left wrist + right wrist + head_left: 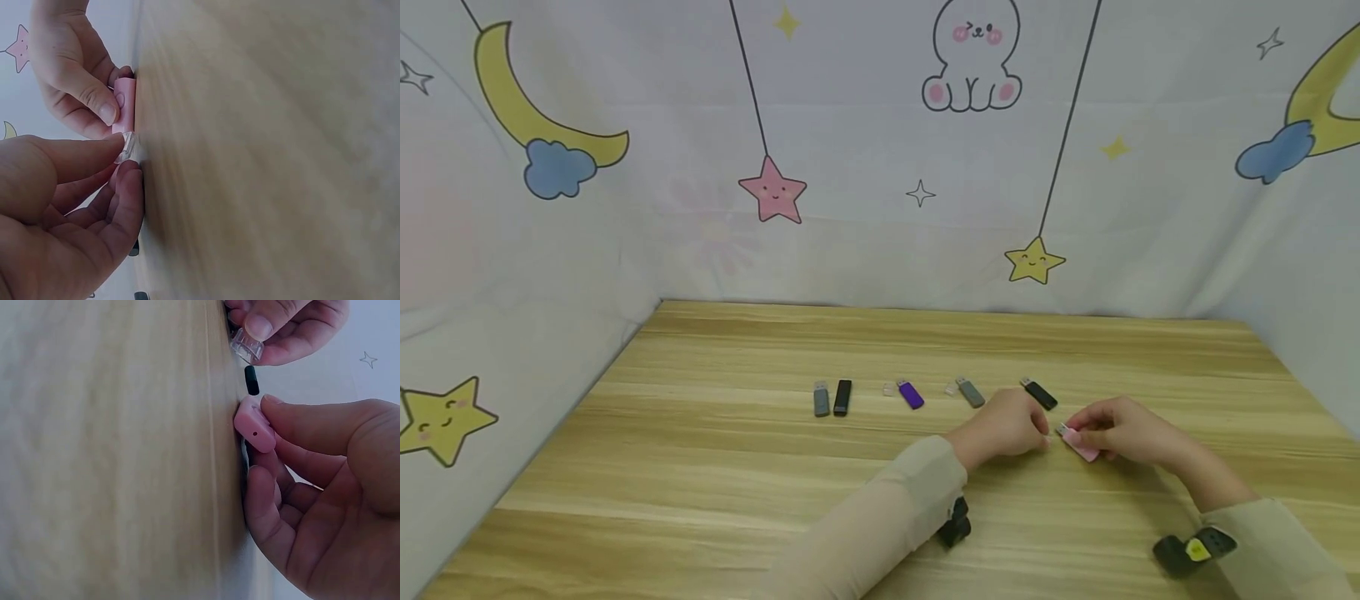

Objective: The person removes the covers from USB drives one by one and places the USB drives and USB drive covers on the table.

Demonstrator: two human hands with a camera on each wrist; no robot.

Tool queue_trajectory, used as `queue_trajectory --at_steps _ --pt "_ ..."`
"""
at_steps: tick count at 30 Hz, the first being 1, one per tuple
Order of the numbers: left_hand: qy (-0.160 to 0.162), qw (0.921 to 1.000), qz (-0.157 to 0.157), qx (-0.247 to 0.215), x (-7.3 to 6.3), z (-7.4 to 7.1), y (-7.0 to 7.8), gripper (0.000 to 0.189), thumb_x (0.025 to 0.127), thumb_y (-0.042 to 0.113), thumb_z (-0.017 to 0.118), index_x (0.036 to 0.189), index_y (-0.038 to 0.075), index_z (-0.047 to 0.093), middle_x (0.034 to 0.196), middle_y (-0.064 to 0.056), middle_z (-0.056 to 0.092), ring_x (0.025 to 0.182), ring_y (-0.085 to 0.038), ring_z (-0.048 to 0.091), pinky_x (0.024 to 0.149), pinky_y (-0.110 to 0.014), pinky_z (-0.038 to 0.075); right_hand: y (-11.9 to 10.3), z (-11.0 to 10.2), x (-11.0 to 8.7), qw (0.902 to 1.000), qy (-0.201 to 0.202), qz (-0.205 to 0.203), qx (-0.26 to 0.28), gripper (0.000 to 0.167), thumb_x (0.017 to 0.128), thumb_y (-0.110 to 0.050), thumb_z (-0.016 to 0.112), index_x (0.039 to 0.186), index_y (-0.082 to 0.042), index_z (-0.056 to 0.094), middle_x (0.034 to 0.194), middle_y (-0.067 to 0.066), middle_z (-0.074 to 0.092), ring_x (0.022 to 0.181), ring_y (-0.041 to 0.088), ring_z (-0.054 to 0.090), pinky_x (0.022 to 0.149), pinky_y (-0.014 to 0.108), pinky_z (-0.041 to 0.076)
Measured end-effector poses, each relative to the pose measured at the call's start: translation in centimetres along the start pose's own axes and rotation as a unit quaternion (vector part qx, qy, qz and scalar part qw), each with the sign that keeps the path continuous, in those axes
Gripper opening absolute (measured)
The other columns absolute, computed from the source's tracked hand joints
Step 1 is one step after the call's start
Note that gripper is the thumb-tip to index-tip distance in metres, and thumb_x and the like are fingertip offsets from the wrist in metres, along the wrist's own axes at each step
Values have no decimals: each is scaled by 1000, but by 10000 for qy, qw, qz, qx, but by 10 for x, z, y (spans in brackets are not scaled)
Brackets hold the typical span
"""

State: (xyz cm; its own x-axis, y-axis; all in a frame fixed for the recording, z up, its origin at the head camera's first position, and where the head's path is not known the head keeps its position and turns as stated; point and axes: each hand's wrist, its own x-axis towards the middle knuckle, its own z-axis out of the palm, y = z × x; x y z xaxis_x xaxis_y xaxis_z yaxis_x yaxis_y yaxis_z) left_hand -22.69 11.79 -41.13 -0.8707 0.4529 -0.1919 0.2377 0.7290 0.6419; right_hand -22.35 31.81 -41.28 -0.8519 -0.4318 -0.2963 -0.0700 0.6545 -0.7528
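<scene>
Between the thumb and fingers of my right hand [1133,432] is a pink USB flash drive [1082,447], its metal plug bare and pointing toward the left hand. My left hand [1009,423] pinches a small clear plastic cap [247,346] by its sides. Cap and drive are close together just over the table, with a narrow gap between them in the right wrist view. Just beyond both hands lies a black USB flash drive [1041,394] with its plug bare.
Along the table [715,492] to the left lie a grey-green drive [971,393] beside a clear cap [951,389], a purple drive [912,396] beside another clear cap [888,389], a black drive [842,398] and a grey drive [822,401]. A printed curtain [865,258] hangs behind.
</scene>
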Motion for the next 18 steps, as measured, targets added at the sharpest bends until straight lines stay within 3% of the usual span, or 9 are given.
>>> queue_trajectory --at_steps 10,18 --pt "-7 9993 165 337 -4 1 -1 8 82 19 77 86 11 75 79 9 65 69 -2 51 60 -13 41 -1 4 -4 9999 88 129 -46 36 91 -24 67 112 4 66 81 3 65 72 13 57 60 28 49" --pt "7 9983 265 524 -6 1 -1 8 83 20 76 86 13 75 82 10 65 72 -2 52 64 -13 41 -2 6 -8 9998 154 121 -84 29 91 -16 65 110 6 65 85 4 65 71 13 56 59 28 49"
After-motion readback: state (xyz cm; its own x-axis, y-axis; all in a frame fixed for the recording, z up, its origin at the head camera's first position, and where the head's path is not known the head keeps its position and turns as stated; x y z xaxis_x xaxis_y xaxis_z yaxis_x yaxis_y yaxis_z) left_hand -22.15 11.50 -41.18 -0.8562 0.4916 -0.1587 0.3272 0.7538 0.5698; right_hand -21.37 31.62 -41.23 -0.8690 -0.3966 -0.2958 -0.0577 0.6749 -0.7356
